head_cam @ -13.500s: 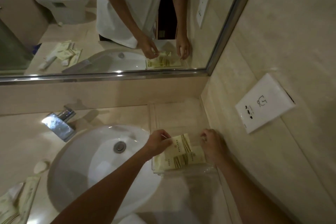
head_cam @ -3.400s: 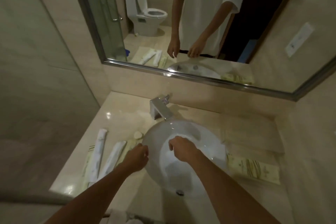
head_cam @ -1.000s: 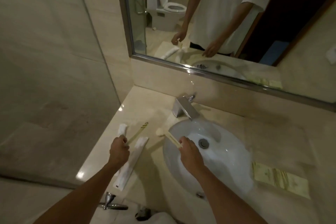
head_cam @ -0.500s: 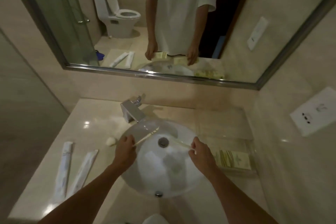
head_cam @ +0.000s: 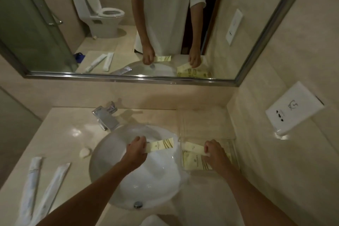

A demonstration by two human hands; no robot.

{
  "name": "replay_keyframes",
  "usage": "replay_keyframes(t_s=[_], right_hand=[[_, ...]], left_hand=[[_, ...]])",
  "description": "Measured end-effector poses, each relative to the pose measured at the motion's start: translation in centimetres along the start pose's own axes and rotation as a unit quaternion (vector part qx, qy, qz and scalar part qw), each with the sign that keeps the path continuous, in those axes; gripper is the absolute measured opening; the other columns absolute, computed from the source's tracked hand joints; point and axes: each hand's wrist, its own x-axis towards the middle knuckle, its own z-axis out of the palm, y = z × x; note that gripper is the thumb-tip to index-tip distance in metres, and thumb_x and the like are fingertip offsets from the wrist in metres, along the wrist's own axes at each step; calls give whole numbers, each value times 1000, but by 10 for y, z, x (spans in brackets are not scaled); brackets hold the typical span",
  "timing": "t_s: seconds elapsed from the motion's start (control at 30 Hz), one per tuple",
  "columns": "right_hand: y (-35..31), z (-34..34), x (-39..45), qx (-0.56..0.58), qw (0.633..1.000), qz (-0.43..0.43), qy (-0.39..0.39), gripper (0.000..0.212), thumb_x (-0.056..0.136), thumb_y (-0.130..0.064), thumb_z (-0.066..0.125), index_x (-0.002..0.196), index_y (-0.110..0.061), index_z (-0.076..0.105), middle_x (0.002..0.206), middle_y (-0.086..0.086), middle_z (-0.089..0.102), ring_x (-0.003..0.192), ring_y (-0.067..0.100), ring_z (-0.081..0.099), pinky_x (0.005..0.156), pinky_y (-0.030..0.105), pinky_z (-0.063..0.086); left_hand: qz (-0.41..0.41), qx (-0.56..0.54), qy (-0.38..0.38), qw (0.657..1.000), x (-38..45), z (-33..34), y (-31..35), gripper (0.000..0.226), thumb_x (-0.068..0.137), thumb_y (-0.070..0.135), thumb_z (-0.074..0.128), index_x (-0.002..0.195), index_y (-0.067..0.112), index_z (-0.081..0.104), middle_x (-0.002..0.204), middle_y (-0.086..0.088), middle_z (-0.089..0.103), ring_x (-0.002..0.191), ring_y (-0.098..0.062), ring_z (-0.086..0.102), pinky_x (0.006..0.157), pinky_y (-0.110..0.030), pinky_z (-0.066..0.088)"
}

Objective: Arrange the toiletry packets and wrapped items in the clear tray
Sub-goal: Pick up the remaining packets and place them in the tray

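The clear tray (head_cam: 207, 126) stands on the counter right of the sink, against the side wall. Flat yellow packets (head_cam: 194, 162) lie in its near half. My right hand (head_cam: 214, 151) is over the tray and pinches another yellow packet (head_cam: 193, 147) just above those. My left hand (head_cam: 136, 149) is over the white sink basin and grips a long yellow striped packet (head_cam: 162, 145) by one end, its free end pointing toward the tray. Two long white wrapped items (head_cam: 32, 180) (head_cam: 55, 180) lie on the counter at the far left.
A chrome faucet (head_cam: 105, 116) stands behind the white basin (head_cam: 135, 180). A small round soap (head_cam: 84, 152) lies left of the basin. A white wall socket plate (head_cam: 293, 108) is on the right wall. The mirror (head_cam: 128, 24) runs above the counter.
Both hands have carried their yellow packets to the right; my right hand has moved from above the basin to over the tray, and my left hand now sits over the basin's middle.
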Motion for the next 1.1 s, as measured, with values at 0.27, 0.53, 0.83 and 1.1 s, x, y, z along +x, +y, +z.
replay_keyframes(t_s=[0.27,0.53,0.83,1.1], right_hand=[[22,-14,36,-54,998,-29,-25,35,74,7,59,82,-22,42,94,-3,45,86,24,54,69,28,34],[25,2,51,-103,990,-90,-42,41,76,15,48,101,-17,51,108,1,50,99,23,53,81,30,35],[26,12,55,-128,982,-135,-25,44,76,13,45,112,-12,52,112,6,51,98,29,54,82,33,32],[38,16,51,-100,986,-123,-47,36,86,2,49,113,-20,56,122,-6,54,106,22,54,85,29,40]], left_hand=[[-22,1,-35,999,24,6,10,49,72,7,70,66,30,27,89,-1,49,79,-23,52,72,-40,52],[-14,22,-54,998,37,14,17,50,75,8,69,66,32,26,87,3,45,76,-18,49,60,-20,38],[-32,21,-80,996,42,22,15,46,71,5,64,67,32,27,91,0,48,79,-22,49,69,-32,42],[-23,8,-91,996,43,29,13,43,70,6,63,67,31,29,97,-4,55,87,-23,54,74,-37,50]])
